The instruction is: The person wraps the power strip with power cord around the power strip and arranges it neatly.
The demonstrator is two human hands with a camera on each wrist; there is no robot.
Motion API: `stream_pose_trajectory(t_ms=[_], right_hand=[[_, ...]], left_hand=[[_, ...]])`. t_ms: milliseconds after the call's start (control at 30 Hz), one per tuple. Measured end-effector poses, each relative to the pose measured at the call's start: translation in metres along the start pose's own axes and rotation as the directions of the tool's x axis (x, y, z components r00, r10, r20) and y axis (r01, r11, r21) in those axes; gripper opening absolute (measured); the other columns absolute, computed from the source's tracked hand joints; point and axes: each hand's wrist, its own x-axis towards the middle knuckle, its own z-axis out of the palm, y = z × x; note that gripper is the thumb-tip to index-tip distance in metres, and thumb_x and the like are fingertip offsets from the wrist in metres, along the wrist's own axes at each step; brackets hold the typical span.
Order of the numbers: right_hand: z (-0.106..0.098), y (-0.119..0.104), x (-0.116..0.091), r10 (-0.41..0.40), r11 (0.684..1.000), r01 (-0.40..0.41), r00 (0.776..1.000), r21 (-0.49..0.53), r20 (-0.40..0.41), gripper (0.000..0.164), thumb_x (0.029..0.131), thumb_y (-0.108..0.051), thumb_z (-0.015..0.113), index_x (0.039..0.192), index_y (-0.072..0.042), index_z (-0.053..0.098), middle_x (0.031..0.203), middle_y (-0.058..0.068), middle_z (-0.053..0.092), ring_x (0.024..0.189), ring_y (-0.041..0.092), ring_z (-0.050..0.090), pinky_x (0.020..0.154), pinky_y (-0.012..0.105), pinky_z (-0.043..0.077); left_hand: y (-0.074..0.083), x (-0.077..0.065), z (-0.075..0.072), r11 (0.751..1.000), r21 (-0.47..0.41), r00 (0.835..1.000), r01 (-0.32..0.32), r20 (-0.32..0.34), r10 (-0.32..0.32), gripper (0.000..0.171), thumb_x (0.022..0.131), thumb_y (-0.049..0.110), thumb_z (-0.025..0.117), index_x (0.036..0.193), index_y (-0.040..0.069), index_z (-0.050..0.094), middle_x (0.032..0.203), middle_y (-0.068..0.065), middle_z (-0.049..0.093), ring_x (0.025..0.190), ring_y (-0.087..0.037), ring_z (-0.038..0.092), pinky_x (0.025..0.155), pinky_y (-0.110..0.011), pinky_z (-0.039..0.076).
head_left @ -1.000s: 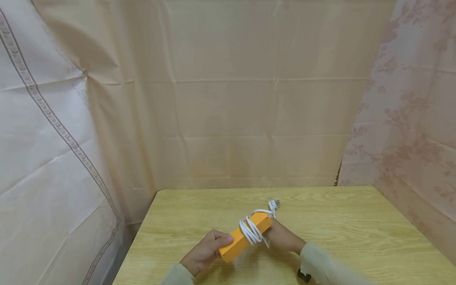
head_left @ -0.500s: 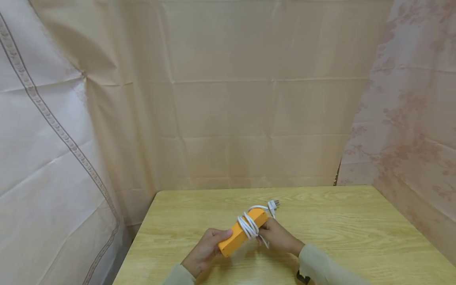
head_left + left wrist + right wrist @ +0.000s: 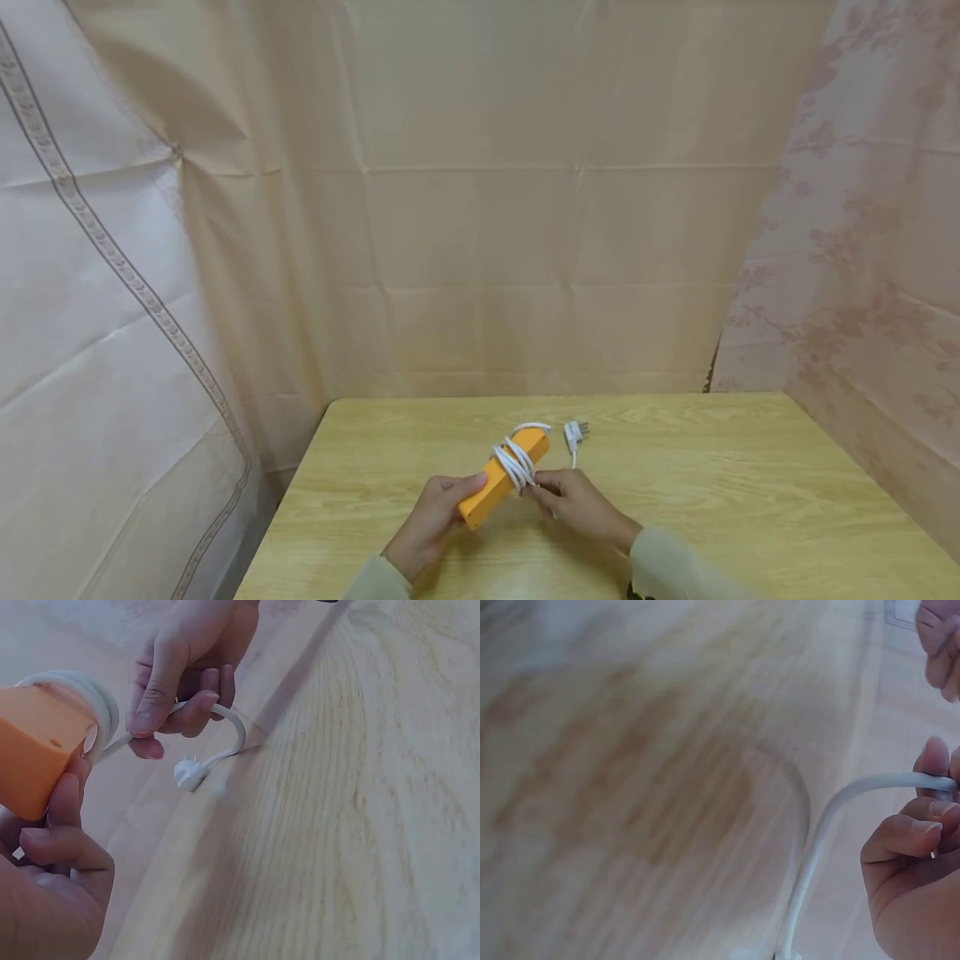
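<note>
My left hand (image 3: 433, 518) grips the lower end of an orange power strip (image 3: 489, 498), thumb on top, and holds it tilted above the table. Several turns of its white cord (image 3: 513, 463) wrap round the strip's middle. Right beside the turns, my right hand (image 3: 583, 505) pinches the cord between thumb and fingers. In the left wrist view the cord runs through the right hand's fingers (image 3: 154, 705) and curves down to the white plug (image 3: 189, 775), which lies on the table with its prongs showing. The right wrist view shows the loose cord (image 3: 817, 832) hanging in an arc from the fingers.
The light wood table (image 3: 712, 483) reaches back to a beige cloth (image 3: 525, 250). A white cloth (image 3: 112, 375) hangs at the left and a pink floral one (image 3: 862, 292) at the right. A dark band (image 3: 637, 593) shows under the right sleeve (image 3: 675, 567).
The strip has shifted slightly left and away from me, turning steeper. My right hand has moved left along the cord, close to the wrapped turns. The plug has stayed in place.
</note>
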Motion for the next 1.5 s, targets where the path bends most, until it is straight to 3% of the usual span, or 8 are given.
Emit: stream_pose_trajectory(t_ms=[267, 567, 767, 967, 1100, 1300, 1500], right_hand=[[0.004, 0.000, -0.005, -0.046, 0.999, 0.046, 0.999, -0.013, 0.009, 0.025, 0.106, -0.028, 0.058, 0.104, -0.010, 0.075, 0.062, 0.006, 0.057, 0.050, -0.001, 0.043, 0.046, 0.017, 0.036], [0.006, 0.003, -0.005, -0.083, 0.996, 0.083, 0.996, -0.034, 0.020, 0.023, 0.106, -0.025, 0.058, 0.105, -0.010, 0.075, 0.060, 0.010, 0.058, 0.048, -0.002, 0.045, 0.047, 0.016, 0.038], [0.001, -0.004, -0.006, -0.060, 0.995, 0.063, 0.998, -0.073, 0.036, 0.029, 0.106, -0.031, 0.057, 0.108, -0.011, 0.078, 0.057, -0.002, 0.055, 0.046, -0.002, 0.041, 0.046, 0.017, 0.036], [-0.001, -0.012, -0.003, -0.067, 0.992, 0.073, 0.996, -0.102, 0.061, 0.027, 0.106, -0.023, 0.059, 0.090, -0.007, 0.074, 0.057, -0.010, 0.049, 0.047, -0.002, 0.036, 0.048, 0.018, 0.035], [0.000, -0.017, -0.002, -0.086, 0.988, 0.092, 0.995, -0.122, 0.056, 0.028, 0.106, -0.022, 0.060, 0.086, -0.006, 0.072, 0.059, 0.000, 0.055, 0.049, -0.002, 0.036, 0.049, 0.018, 0.035], [0.000, -0.019, -0.003, -0.074, 0.988, 0.081, 0.996, -0.132, 0.053, 0.025, 0.105, -0.025, 0.061, 0.094, -0.009, 0.077, 0.070, 0.008, 0.067, 0.055, -0.002, 0.047, 0.051, 0.019, 0.041], [-0.001, -0.020, -0.001, -0.106, 0.981, 0.113, 0.993, -0.156, 0.052, 0.025, 0.106, -0.025, 0.060, 0.093, -0.010, 0.076, 0.072, 0.004, 0.069, 0.056, -0.002, 0.048, 0.055, 0.021, 0.047]], left_hand=[[0.002, 0.001, -0.004, 0.998, 0.067, 0.997, -0.017, -0.079, 0.022, 0.041, 0.095, 0.034, 0.073, 0.101, -0.005, 0.077, 0.079, 0.000, 0.071, 0.068, -0.009, 0.060, 0.057, -0.022, 0.043], [0.003, 0.001, -0.004, 0.986, 0.150, 0.994, -0.078, -0.062, 0.088, 0.037, 0.094, 0.030, 0.075, 0.090, -0.007, 0.077, 0.076, 0.002, 0.066, 0.065, -0.008, 0.051, 0.057, -0.022, 0.040], [0.005, 0.002, -0.004, 0.974, 0.210, 0.993, -0.082, -0.066, 0.098, 0.041, 0.097, 0.035, 0.073, 0.096, -0.006, 0.077, 0.079, 0.002, 0.065, 0.072, -0.011, 0.051, 0.059, -0.024, 0.040], [0.008, 0.000, -0.006, 0.956, 0.282, 0.989, -0.073, -0.106, 0.107, 0.043, 0.094, 0.042, 0.075, 0.099, -0.001, 0.079, 0.087, -0.003, 0.068, 0.081, -0.017, 0.056, 0.067, -0.029, 0.046], [0.008, -0.001, -0.008, 0.946, 0.314, 0.988, -0.077, -0.107, 0.116, 0.044, 0.093, 0.044, 0.076, 0.102, 0.001, 0.079, 0.091, -0.005, 0.069, 0.086, -0.019, 0.059, 0.071, -0.032, 0.050], [0.008, -0.004, -0.011, 0.903, 0.418, 0.983, -0.094, -0.102, 0.150, 0.044, 0.092, 0.045, 0.076, 0.105, 0.002, 0.077, 0.091, -0.004, 0.066, 0.084, -0.020, 0.058, 0.070, -0.032, 0.050], [0.010, -0.004, -0.010, 0.846, 0.501, 0.958, -0.182, -0.103, 0.267, 0.045, 0.090, 0.040, 0.080, 0.106, -0.003, 0.078, 0.082, -0.002, 0.055, 0.077, -0.017, 0.051, 0.060, -0.024, 0.047]])
